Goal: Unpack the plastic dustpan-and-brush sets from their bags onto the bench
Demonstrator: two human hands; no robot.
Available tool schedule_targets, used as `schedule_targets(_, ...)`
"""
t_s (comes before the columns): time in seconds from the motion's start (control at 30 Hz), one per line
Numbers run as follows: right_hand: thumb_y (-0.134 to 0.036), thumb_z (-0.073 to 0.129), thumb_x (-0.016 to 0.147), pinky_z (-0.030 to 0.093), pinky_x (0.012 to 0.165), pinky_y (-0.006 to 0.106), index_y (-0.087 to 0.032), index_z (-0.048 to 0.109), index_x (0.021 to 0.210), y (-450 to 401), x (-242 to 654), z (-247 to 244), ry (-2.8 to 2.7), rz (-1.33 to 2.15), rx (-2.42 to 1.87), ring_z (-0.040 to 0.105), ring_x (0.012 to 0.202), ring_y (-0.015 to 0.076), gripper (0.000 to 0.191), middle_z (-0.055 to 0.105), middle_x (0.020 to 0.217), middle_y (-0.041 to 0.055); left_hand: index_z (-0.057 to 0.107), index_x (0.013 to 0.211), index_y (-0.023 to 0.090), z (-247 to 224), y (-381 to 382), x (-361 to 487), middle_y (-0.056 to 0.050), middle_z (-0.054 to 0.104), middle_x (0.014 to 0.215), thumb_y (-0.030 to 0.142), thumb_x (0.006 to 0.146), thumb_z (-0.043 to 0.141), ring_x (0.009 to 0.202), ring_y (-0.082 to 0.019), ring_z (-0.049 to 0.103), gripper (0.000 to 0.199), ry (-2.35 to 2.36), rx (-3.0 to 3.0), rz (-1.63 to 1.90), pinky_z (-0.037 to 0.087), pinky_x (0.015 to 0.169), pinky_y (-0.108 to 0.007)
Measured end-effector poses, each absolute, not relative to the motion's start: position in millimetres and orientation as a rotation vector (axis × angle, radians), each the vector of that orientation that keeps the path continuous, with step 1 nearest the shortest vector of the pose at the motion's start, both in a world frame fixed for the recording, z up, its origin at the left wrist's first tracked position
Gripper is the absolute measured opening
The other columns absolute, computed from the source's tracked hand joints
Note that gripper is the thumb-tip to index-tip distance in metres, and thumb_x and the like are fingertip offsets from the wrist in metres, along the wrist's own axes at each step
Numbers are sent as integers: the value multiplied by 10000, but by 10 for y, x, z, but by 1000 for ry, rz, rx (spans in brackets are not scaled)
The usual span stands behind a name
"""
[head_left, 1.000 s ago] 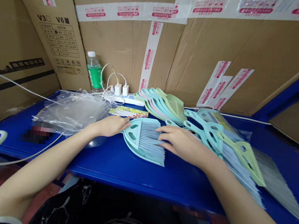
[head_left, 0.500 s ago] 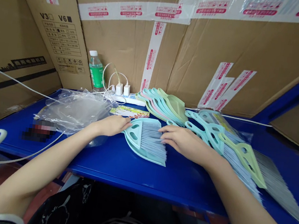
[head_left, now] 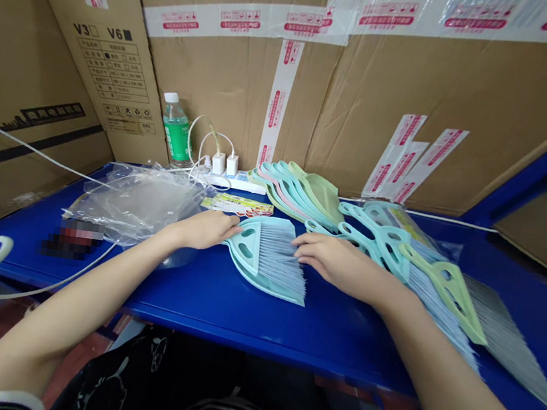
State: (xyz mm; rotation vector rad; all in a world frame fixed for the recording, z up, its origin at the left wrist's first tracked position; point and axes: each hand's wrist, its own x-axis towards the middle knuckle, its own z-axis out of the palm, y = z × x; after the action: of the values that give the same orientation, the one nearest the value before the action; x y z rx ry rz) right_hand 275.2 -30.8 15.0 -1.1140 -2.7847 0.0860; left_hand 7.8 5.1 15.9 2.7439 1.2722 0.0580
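Observation:
A light-blue hand brush (head_left: 249,245) with pale blue bristles lies on a matching dustpan (head_left: 263,286), the two nested together on the blue table. My left hand (head_left: 210,229) is closed around their handle end, mostly hiding it. At the bristles' right edge, my right hand (head_left: 322,255) touches the tips with its fingers stretched out and slightly apart. To the right, behind my right forearm, lie more light-blue brushes (head_left: 382,239) and a green brush (head_left: 448,288). Stacked dustpans (head_left: 300,192) in green, pink and blue stand at the back.
Clear plastic bags (head_left: 142,204) lie on the left beside a blurred dark item (head_left: 72,239). A bottle (head_left: 176,132), a power strip (head_left: 236,181) with chargers and a printed card (head_left: 238,205) are at the back. Cardboard (head_left: 228,91) walls in the table's rear. A white cable (head_left: 40,295) loops at left.
The brush and dustpan have shifted very slightly to the right. Both hands stay in nearly the same place.

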Motion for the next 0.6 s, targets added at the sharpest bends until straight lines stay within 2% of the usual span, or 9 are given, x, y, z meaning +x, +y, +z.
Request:
schedule_targets(0.17,-136,451,899,522,772,353,-195,680,810,-305,2757,139,-2786,91,-1128,663,930,224,253,697,1072,76,452,732,199,175,59,55,-7,507,643,395,970,343,577,-149,461,327,1230,2716,51,335,593,-280)
schedule_targets(0.3,-144,474,900,511,780,354,-194,652,791,-317,2750,163,-2781,166,-1143,656,929,223,215,694,1061,76,414,706,206,174,74,34,10,491,633,485,944,383,569,-135,441,367,1140,2657,88,326,570,-268)
schedule_targets(0.6,-139,511,879,496,750,329,-202,648,800,-323,2743,179,-2781,198,-1160,653,906,215,170,696,1027,62,445,687,198,141,103,26,31,458,589,615,890,382,536,-115,401,468,1096,2540,143,295,528,-255)
